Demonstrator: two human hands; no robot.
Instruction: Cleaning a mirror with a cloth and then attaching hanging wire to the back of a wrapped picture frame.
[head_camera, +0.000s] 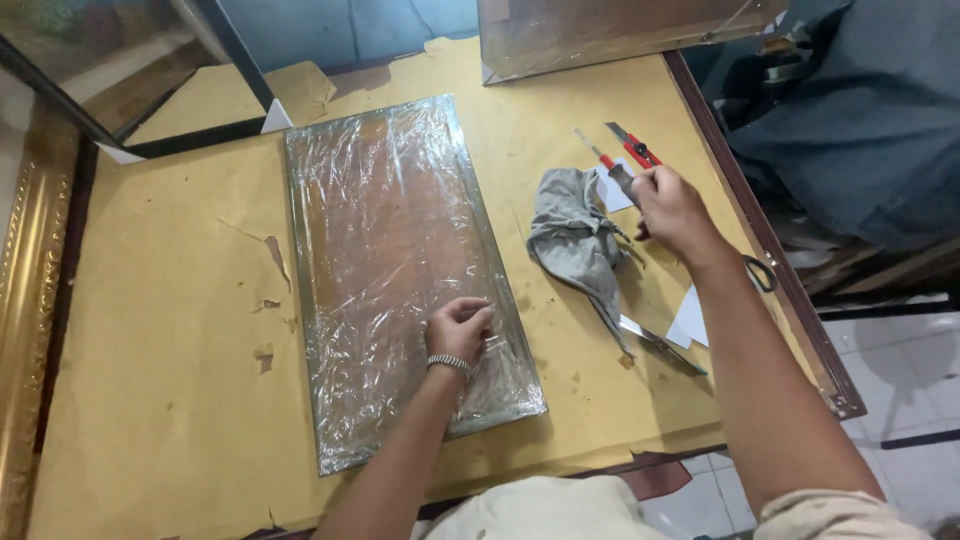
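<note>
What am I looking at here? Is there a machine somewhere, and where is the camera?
There is no machine: these are a person's two bare hands. The one picture comes from a camera worn on the person's head, looking down at a table covered with brown paper. In the middle lies a flat panel wrapped in clear plastic film. The left hand, with a bracelet on the wrist, presses on the film near the panel's lower right part. The right hand is reaching to the side and grips a tool handle; what kind of tool it is I cannot tell. Just beyond it lies a red cutter. Between the hands sits a crumpled grey rag, with scissors below it. A gilded frame runs along the left edge.
</note>
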